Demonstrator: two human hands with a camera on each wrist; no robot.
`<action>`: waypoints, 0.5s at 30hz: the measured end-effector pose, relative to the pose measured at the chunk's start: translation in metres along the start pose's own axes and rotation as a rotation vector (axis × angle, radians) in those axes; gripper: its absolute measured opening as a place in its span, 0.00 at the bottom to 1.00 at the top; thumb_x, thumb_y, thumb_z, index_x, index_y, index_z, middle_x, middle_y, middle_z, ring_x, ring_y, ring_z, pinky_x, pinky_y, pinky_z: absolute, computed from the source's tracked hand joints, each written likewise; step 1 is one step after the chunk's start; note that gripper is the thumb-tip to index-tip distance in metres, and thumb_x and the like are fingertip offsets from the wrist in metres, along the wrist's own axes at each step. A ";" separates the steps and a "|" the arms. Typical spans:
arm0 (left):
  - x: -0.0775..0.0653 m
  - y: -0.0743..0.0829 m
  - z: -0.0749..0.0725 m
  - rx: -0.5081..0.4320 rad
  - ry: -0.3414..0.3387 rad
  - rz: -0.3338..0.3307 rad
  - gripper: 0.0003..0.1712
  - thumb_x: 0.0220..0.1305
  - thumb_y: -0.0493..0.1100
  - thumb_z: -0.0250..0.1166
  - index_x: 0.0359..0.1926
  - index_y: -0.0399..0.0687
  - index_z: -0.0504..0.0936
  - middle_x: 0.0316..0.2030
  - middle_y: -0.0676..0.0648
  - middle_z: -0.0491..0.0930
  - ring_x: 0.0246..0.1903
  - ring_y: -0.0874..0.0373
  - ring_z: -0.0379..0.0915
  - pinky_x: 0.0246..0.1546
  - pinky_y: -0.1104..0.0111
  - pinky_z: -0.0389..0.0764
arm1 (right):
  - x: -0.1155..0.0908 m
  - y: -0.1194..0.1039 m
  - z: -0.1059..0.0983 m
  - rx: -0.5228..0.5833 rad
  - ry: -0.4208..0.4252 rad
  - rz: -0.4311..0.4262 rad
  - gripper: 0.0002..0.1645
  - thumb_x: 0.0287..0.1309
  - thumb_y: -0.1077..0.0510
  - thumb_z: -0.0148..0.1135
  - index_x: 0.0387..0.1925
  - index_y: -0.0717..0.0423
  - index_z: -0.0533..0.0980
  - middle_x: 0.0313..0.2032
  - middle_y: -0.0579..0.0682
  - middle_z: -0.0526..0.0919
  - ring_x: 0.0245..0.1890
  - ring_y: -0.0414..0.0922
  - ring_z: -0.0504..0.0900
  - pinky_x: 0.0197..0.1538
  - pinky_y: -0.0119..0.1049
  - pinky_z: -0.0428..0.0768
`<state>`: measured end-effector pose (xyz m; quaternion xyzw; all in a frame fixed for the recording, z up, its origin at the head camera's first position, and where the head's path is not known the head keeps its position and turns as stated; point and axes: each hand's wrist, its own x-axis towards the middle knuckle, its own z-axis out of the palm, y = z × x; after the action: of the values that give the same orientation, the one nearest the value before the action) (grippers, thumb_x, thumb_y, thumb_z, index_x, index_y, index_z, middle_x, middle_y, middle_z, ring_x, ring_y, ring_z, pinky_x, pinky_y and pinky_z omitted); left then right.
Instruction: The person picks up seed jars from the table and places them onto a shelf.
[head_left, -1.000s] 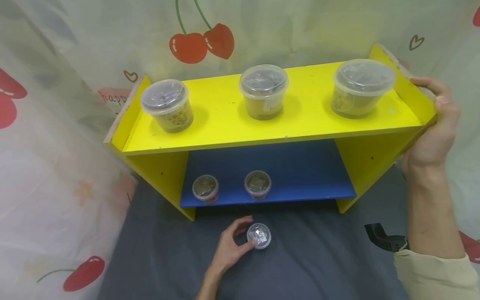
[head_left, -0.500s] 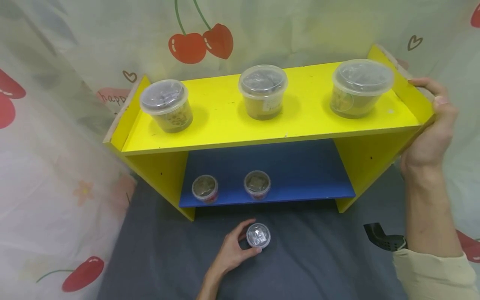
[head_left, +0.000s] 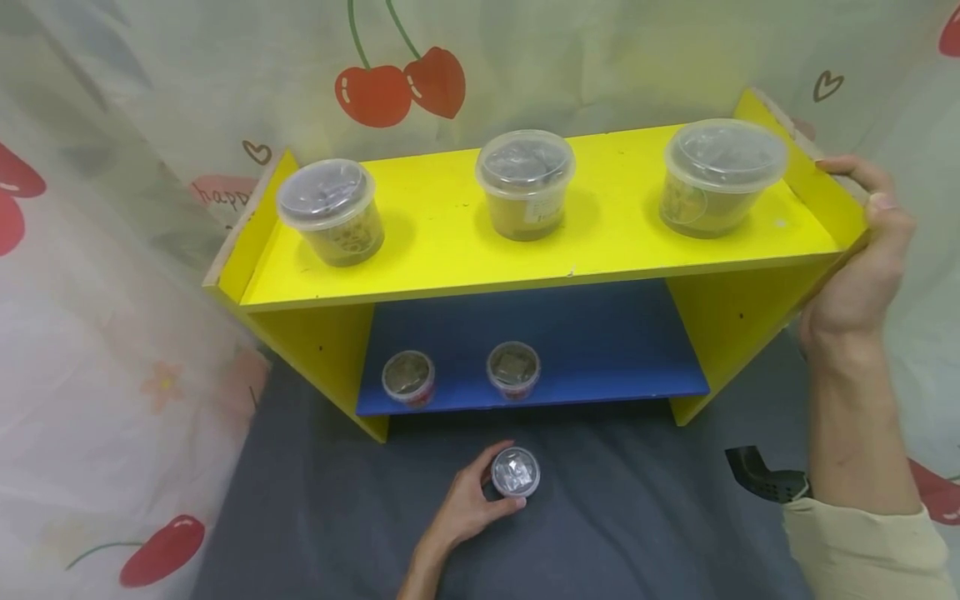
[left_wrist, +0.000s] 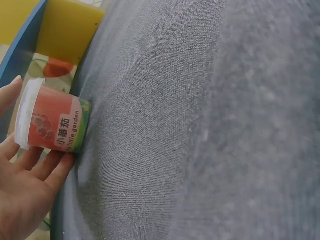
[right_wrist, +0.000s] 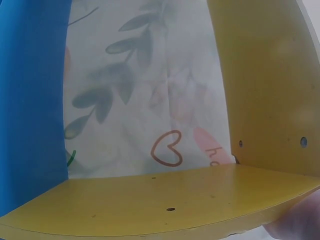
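My left hand (head_left: 467,507) is wrapped around a small lidded plastic cup (head_left: 516,472) on the grey cloth in front of the shelf. Its fingers reach along the far side; the thumb lies at the near rim. In the left wrist view, the cup (left_wrist: 57,117) has a red label with tomatoes and the words "little garden". It stands upright on the cloth. My right hand (head_left: 858,258) grips the right side panel (head_left: 806,187) of the yellow and blue shelf (head_left: 442,208). In the right wrist view, only part of that hand (right_wrist: 297,220) shows at the lower right corner.
On the yellow top stand three larger lidded tubs: left (head_left: 333,212), middle (head_left: 527,183) and right (head_left: 720,177). The blue lower board (head_left: 622,350) bears two small cups, left (head_left: 409,377) and right (head_left: 513,369). A cherry-print curtain (head_left: 135,350) hangs behind and beside the shelf.
My left thumb has moved from the top of the cup to its near rim, and the hand has closed around the cup. My right hand keeps its hold on the shelf panel.
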<state>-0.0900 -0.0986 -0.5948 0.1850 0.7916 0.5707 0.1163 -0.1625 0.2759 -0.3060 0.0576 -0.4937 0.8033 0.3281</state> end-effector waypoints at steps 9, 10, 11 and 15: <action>0.003 -0.001 0.002 0.090 0.008 -0.057 0.47 0.46 0.44 0.80 0.69 0.54 0.71 0.58 0.53 0.78 0.58 0.57 0.73 0.61 0.62 0.71 | 0.000 0.001 0.001 -0.013 -0.002 -0.005 0.27 0.69 0.53 0.34 0.58 0.62 0.72 0.30 0.54 0.76 0.23 0.44 0.77 0.26 0.29 0.79; 0.003 -0.001 0.002 0.092 0.011 -0.055 0.47 0.46 0.44 0.80 0.69 0.55 0.71 0.58 0.54 0.78 0.58 0.57 0.73 0.60 0.61 0.71 | 0.000 0.001 0.001 -0.014 -0.002 -0.005 0.27 0.70 0.53 0.34 0.58 0.61 0.72 0.29 0.54 0.76 0.22 0.44 0.77 0.26 0.29 0.78; 0.003 -0.002 0.003 0.094 0.014 -0.053 0.47 0.46 0.45 0.80 0.69 0.56 0.71 0.58 0.54 0.78 0.58 0.57 0.73 0.61 0.60 0.71 | 0.000 0.001 0.001 -0.017 0.000 -0.004 0.27 0.70 0.53 0.34 0.58 0.61 0.72 0.29 0.54 0.76 0.22 0.43 0.77 0.26 0.29 0.78; 0.004 -0.003 0.005 0.079 0.020 -0.050 0.49 0.45 0.44 0.81 0.69 0.56 0.70 0.59 0.54 0.78 0.60 0.56 0.72 0.62 0.58 0.69 | 0.000 0.001 0.000 -0.014 0.005 -0.003 0.27 0.70 0.53 0.34 0.58 0.61 0.72 0.26 0.52 0.75 0.21 0.43 0.76 0.26 0.29 0.78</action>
<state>-0.0918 -0.0937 -0.5991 0.1639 0.8190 0.5377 0.1153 -0.1629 0.2760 -0.3064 0.0542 -0.4984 0.7995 0.3309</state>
